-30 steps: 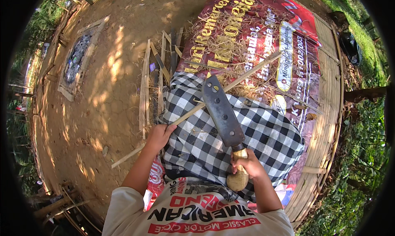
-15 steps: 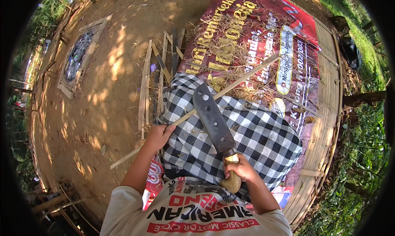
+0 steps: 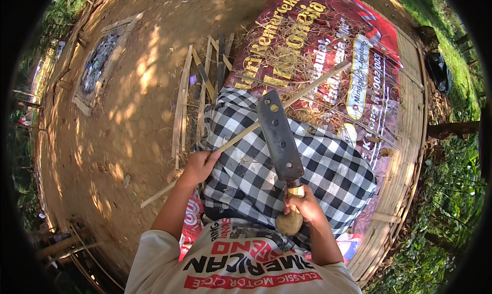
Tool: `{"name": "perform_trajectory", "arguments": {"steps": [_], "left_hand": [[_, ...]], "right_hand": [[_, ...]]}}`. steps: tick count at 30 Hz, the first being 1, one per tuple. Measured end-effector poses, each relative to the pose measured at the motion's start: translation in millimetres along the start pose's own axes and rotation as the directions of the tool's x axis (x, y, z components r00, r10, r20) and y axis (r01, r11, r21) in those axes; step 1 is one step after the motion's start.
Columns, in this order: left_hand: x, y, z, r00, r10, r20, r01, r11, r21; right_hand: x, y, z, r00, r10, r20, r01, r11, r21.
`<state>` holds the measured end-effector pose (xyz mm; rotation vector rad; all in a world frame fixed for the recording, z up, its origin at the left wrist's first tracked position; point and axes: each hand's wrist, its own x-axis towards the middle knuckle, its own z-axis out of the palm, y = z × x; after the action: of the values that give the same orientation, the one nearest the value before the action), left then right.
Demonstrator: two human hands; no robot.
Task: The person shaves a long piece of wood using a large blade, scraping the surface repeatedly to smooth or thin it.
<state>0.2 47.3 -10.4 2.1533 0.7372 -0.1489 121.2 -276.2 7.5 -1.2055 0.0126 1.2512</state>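
– While I log the grips, left hand (image 3: 201,167) first: what's it got?
– Narrow pinch on a thin pale strip (image 3: 238,136), at about 8 o'clock from view centre. Strip runs slantwise, one end toward 8, the other toward 2.
– Right hand (image 3: 306,204)?
– Between 4 and 5. Fingers wrapped round a bulb-ended wooden handle (image 3: 289,222); its broad dark blade (image 3: 279,140) points roughly to 12.
– Blade touching the strip?
– Can't tell. It crosses over the strip in view, just off centre.
– Under that?
– Black-and-white checked cloth (image 3: 338,176), spread over the lap.
– Surroundings, quick.
– Dark red banner (image 3: 369,89) around 1 to 2, curly shavings (image 3: 284,48) scattered on it. Bamboo slats (image 3: 405,155) at 3 to 4. Loose wooden strips (image 3: 183,104) lie on the dirt ground (image 3: 148,109), 10 to 11.
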Motion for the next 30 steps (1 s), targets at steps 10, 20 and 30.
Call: {"name": "perform_trajectory", "arguments": {"steps": [10,20,30], "left_hand": [[5,29,-6,0.999,0.043,0.005,-0.043,0.999,0.022],[-5,133,25,0.954,0.261,0.15,-0.27,0.962,0.04],[-20,133,55,0.852,0.505,0.139,-0.524,0.826,0.207]], "right_hand": [[-6,2,3,0.997,-0.076,0.027,0.076,0.997,-0.005],[3,-56,15,0.768,-0.493,-0.409,0.517,0.854,-0.058],[14,-59,15,0.617,-0.552,-0.561,0.709,0.699,0.094]]}}
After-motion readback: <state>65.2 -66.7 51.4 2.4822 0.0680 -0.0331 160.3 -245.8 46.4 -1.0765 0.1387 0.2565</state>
